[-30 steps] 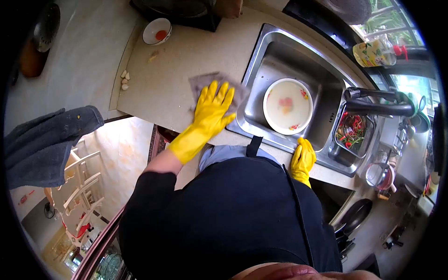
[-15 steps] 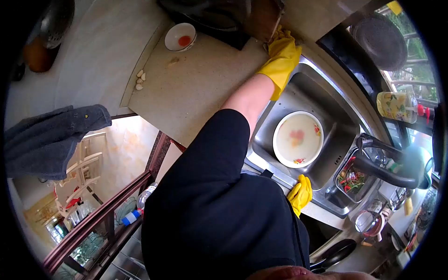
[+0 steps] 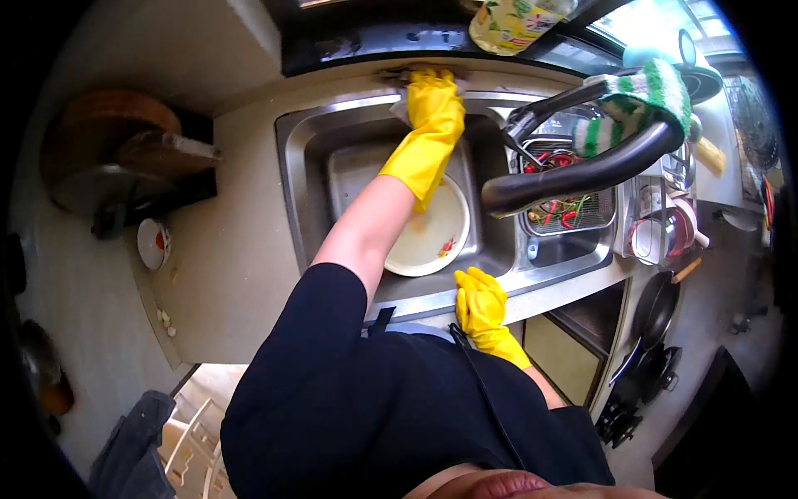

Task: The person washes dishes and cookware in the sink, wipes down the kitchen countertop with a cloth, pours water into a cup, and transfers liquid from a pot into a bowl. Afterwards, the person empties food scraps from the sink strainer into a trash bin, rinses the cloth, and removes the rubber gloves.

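Observation:
My left hand [image 3: 432, 91], in a long yellow rubber glove, reaches across the sink [image 3: 320, 179] to the strip of counter behind it. Its fingers press on a greyish-brown cloth [image 3: 402, 108], which shows partly around the glove. My right hand [image 3: 480, 308], gloved in yellow too, rests at the sink's front edge with loosely bent fingers and nothing visible in it. Below my left forearm, a white floral basin [image 3: 432, 254] of cloudy liquid sits in the sink, partly hidden by the arm.
A black faucet [image 3: 582, 170] with a green-and-white striped cloth [image 3: 657, 96] extends over a basket of red and green peppers [image 3: 569, 212]. A yellow-labelled bottle [image 3: 515, 25] stands behind the sink. At left are a small bowl [image 3: 154, 244] and garlic cloves [image 3: 166, 323].
My left hand has gone with the cloth from the counter left of the sink, past its far left corner, to the ledge behind it. My right hand stays by the front edge. The view has turned right.

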Available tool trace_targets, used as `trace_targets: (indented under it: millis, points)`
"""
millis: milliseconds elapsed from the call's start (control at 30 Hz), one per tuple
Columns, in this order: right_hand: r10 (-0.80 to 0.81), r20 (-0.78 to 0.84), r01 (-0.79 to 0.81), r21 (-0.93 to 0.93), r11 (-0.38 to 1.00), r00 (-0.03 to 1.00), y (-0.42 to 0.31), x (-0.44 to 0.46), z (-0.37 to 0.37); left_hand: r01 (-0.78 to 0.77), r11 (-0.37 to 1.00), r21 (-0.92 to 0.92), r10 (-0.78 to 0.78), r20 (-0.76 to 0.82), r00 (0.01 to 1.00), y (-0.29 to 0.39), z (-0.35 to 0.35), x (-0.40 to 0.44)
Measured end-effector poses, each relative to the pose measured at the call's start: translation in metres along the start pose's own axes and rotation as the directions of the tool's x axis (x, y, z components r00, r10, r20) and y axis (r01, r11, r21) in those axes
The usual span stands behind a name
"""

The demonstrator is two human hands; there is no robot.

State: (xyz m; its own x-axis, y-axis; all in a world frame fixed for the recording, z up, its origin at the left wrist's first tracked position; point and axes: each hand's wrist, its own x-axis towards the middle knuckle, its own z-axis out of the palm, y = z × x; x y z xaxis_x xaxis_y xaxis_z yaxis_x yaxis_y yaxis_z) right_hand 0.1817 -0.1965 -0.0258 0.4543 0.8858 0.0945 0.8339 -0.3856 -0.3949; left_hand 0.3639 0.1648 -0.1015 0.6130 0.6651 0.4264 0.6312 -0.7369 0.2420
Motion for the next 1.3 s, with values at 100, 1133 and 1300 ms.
trace_targets:
  millis: [100,1133,1300]
  points:
    - [0.042,0.020,-0.043,0.027,0.999,0.999,0.003,0.003,0.000,-0.087,0.943,-0.321,0.149,0.175,0.973,0.054,-0.005,0.016]
    - [-0.044,-0.152,0.051,0.043,0.998,0.987,0.009,0.005,-0.002,-0.705,0.534,-0.467,0.798,0.002,0.603,-0.171,-0.083,0.035]
    - [-0.063,-0.222,0.077,0.055,0.995,0.973,0.015,-0.004,0.008,-0.514,0.848,-0.130,0.531,0.195,0.825,-0.288,-0.120,-0.033]
